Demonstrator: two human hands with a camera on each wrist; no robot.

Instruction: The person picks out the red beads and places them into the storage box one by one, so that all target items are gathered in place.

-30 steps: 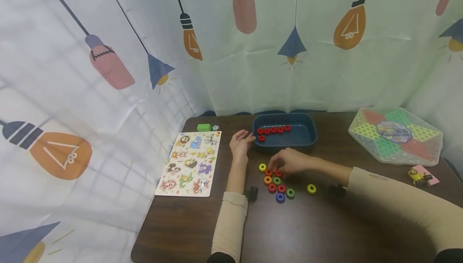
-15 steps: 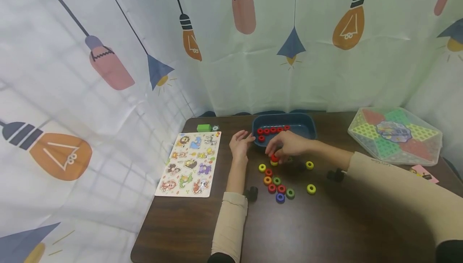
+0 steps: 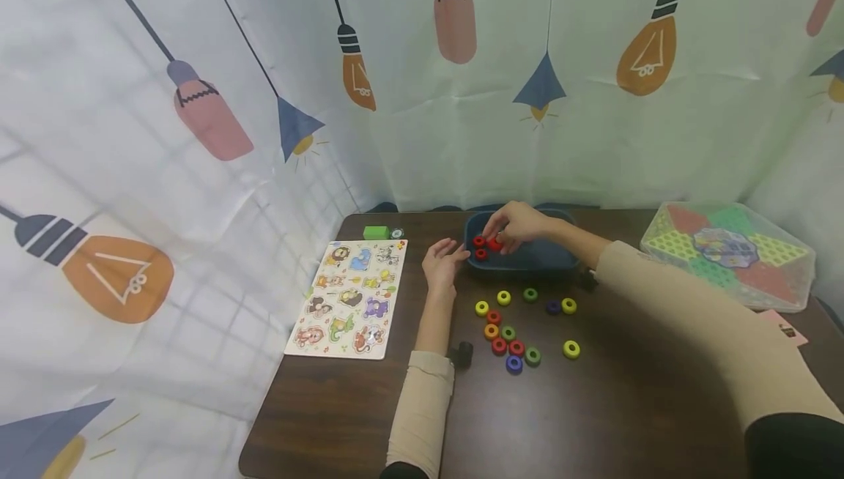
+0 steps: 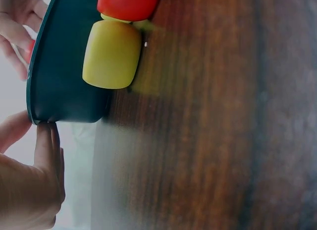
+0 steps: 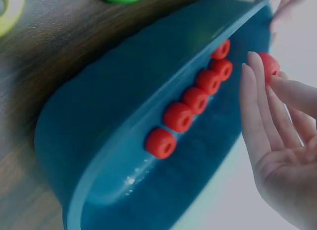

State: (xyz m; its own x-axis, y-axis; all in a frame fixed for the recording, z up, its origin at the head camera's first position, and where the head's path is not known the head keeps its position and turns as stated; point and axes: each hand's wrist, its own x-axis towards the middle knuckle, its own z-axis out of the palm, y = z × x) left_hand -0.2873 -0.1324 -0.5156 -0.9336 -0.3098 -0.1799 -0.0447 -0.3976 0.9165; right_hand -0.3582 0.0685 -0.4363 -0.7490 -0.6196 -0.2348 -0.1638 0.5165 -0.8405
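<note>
My right hand [image 3: 521, 223] is over the dark blue plastic bin [image 3: 547, 255], pinching a red ring bead [image 5: 270, 66] between thumb and fingertips. Several red beads [image 5: 195, 98] lie in a row on the bin's floor in the right wrist view. At the bin's left end, my left hand [image 3: 440, 266] pinches the rim, thumb on one side and fingers on the other, as the left wrist view shows. In front of the bin, loose beads are scattered on the table, among them a yellow bead [image 4: 111, 56], an orange bead [image 3: 491, 331] and a blue bead [image 3: 514, 364].
On the left lies an animal puzzle board [image 3: 346, 299], with a green block [image 3: 376, 233] behind it. A clear hexagonal case [image 3: 732, 252] of coloured pieces sits at the back right, near a pink card [image 3: 785, 327]. A printed curtain [image 3: 422, 142] hangs behind the table.
My right hand has lifted a red bead from the cluster and carried it back over the bin. The left hand stays at the bin's end. The head view has shifted slightly.
</note>
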